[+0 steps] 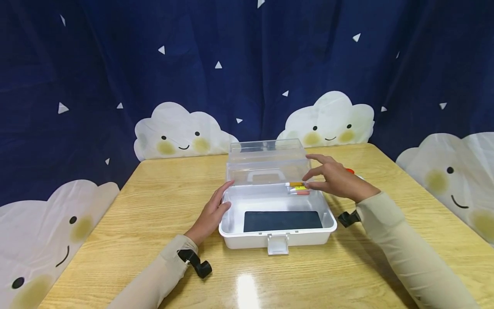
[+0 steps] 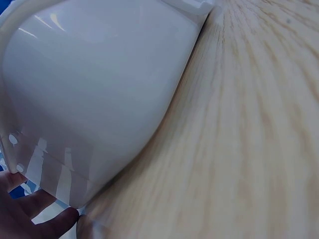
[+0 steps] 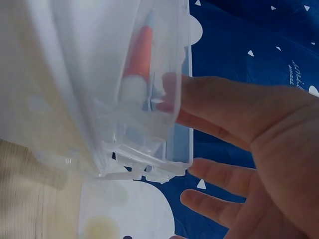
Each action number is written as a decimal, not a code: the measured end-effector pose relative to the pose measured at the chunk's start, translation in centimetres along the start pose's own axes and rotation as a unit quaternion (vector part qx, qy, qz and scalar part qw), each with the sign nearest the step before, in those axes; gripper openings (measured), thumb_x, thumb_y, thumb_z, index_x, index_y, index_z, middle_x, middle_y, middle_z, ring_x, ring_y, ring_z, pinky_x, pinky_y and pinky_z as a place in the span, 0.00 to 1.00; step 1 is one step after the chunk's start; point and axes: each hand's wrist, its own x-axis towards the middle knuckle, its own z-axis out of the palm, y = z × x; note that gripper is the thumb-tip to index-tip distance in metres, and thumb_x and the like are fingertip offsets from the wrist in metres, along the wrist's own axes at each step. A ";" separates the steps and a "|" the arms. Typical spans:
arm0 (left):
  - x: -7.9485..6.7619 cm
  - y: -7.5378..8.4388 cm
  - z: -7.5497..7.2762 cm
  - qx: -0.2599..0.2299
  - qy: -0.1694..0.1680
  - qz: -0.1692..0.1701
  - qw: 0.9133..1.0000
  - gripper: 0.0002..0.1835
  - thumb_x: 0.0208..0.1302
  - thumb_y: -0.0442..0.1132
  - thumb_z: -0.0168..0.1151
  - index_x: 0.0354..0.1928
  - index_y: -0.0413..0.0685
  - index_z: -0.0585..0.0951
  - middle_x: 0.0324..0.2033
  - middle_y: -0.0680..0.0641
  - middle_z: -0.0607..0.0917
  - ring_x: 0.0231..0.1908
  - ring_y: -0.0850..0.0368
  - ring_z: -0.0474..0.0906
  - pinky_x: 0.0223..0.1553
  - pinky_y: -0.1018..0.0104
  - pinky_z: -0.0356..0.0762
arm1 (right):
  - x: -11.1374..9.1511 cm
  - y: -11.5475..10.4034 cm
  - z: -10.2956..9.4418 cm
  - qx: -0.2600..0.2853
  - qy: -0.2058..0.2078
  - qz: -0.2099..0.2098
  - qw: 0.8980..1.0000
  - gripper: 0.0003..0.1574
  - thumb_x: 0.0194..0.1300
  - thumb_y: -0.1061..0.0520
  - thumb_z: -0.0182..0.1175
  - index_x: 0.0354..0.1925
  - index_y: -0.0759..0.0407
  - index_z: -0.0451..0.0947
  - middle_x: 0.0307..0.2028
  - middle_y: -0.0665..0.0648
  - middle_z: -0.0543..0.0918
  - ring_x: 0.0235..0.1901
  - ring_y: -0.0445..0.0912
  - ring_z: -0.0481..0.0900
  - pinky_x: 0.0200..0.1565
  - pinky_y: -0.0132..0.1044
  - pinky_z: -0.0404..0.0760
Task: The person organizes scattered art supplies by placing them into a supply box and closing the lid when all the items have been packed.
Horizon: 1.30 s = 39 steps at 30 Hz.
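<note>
A white plastic box (image 1: 237,241) stands with its clear lid (image 1: 266,167) raised at the back. My left hand (image 1: 210,214) holds the box's left side, thumb over the rim and fingers outside; the left wrist view shows those fingers (image 2: 37,203) at a corner of the box. At the back right, thumb and forefinger of my right hand (image 1: 335,178) pinch the end of a yellow-orange pen (image 1: 295,184). Below it lie a yellow item (image 1: 297,188) and a reddish pen-like item (image 1: 300,193). Through clear plastic, the right wrist view shows an orange-and-white pen-like item (image 3: 139,52).
A dark rectangle (image 1: 283,221) lies on the box's floor. The front latch (image 1: 278,244) hangs down. Partly hidden behind my right hand is a red item (image 1: 349,171) on the wooden table (image 1: 173,184). A dark blue curtain (image 1: 247,64) hangs behind.
</note>
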 end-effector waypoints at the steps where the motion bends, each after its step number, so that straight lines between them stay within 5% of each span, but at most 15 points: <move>1: 0.0 0.0 0.0 0.002 -0.001 -0.002 1.000 0.28 0.67 0.31 0.41 0.68 0.55 0.54 0.66 0.52 0.56 0.66 0.57 0.49 0.63 0.53 0.49 | 0.0 0.1 -0.1 0.000 0.000 0.003 1.000 0.12 0.52 0.47 0.65 0.37 0.45 0.84 0.64 0.63 0.58 0.61 0.62 0.54 0.53 0.64 0.58; 7: 0.1 -0.6 0.0 -0.005 -0.002 0.004 1.000 0.28 0.67 0.32 0.42 0.68 0.57 0.54 0.66 0.52 0.55 0.66 0.55 0.47 0.63 0.50 0.48 | -0.2 0.4 -0.5 -0.003 -0.006 0.025 1.000 0.14 0.51 0.47 0.65 0.38 0.48 0.83 0.63 0.64 0.59 0.61 0.63 0.55 0.54 0.63 0.59; 16: 0.8 -3.5 0.4 -0.001 0.005 -0.002 1.000 0.29 0.67 0.37 0.42 0.66 0.73 0.53 0.66 0.60 0.53 0.66 0.59 0.46 0.64 0.50 0.47 | -0.4 1.2 -0.9 0.013 -0.023 0.032 0.999 0.16 0.52 0.45 0.64 0.40 0.48 0.82 0.63 0.64 0.60 0.60 0.63 0.56 0.54 0.63 0.59; 31: 0.0 -0.1 0.0 0.005 0.000 -0.002 1.000 0.29 0.66 0.31 0.42 0.68 0.52 0.54 0.66 0.50 0.56 0.66 0.54 0.49 0.63 0.51 0.49 | -0.7 2.8 -1.3 0.030 -0.023 0.053 0.998 0.16 0.52 0.45 0.64 0.41 0.46 0.81 0.63 0.65 0.60 0.60 0.64 0.57 0.50 0.60 0.66; 39: 0.4 -2.0 0.1 -0.014 0.000 0.002 1.000 0.29 0.66 0.32 0.42 0.68 0.60 0.55 0.66 0.54 0.55 0.66 0.56 0.48 0.64 0.50 0.47 | -0.7 3.2 -1.3 0.032 -0.013 0.053 0.998 0.20 0.53 0.45 0.64 0.44 0.49 0.80 0.62 0.66 0.60 0.59 0.64 0.58 0.50 0.59 0.68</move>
